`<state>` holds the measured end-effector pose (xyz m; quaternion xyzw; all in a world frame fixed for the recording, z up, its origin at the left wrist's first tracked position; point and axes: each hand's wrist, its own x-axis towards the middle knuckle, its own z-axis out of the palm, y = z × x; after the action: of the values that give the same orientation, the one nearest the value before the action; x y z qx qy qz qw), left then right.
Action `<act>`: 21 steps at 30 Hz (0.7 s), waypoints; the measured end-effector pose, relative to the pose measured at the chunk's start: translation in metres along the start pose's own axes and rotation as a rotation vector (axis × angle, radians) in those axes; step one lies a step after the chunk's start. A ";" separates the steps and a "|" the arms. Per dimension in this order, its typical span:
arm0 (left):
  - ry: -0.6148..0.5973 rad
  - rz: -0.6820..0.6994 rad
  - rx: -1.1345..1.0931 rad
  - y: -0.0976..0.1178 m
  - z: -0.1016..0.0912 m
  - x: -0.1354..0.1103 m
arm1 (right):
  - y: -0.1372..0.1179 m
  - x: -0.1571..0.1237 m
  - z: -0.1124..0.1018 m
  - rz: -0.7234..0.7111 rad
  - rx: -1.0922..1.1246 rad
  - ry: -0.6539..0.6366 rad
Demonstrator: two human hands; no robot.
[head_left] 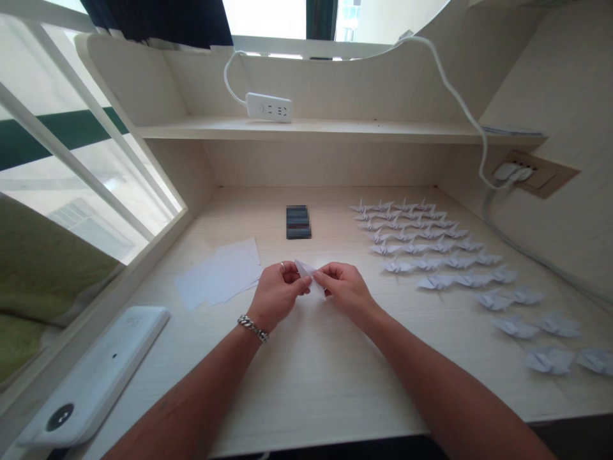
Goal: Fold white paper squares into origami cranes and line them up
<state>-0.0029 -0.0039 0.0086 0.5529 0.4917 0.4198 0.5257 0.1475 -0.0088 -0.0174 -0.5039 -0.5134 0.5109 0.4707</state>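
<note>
A small, partly folded piece of white paper point(307, 271) is held just above the desk point(306, 383) at its middle. My left hand point(276, 292), with a ring and a chain bracelet at the wrist, pinches the paper's left side. My right hand point(345, 289) pinches its right side with thumb and fingers. Both hands meet over the paper, and most of the fold is hidden behind the fingers. A loose stack of flat white paper sheets point(221, 278) lies just left of my left hand.
Several rows of folded white paper cranes point(433, 246) cover the desk's right side, reaching the front right edge. A dark phone point(298, 222) lies at the back centre. A white flat device point(93, 377) sits front left. A power strip point(269, 107) rests on the shelf; its cable runs to a wall socket point(520, 172).
</note>
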 end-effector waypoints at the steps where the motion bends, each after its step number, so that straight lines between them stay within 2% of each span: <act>1: 0.011 0.003 0.014 0.000 0.000 0.000 | 0.001 0.000 0.000 -0.001 0.002 -0.008; 5: 0.018 0.004 0.014 -0.001 0.000 0.000 | 0.003 0.002 0.000 -0.041 -0.006 0.010; 10: -0.113 0.017 -0.065 -0.001 -0.003 0.001 | 0.004 0.004 -0.002 -0.087 -0.065 0.046; 16: 0.014 0.033 -0.001 -0.003 -0.002 0.003 | 0.000 0.000 0.003 -0.056 0.082 -0.014; 21: -0.028 0.028 -0.096 -0.004 -0.002 0.002 | -0.002 -0.001 0.001 -0.060 0.050 -0.061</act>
<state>-0.0046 -0.0018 0.0047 0.5397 0.4556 0.4427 0.5525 0.1468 -0.0099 -0.0153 -0.4604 -0.5295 0.5243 0.4824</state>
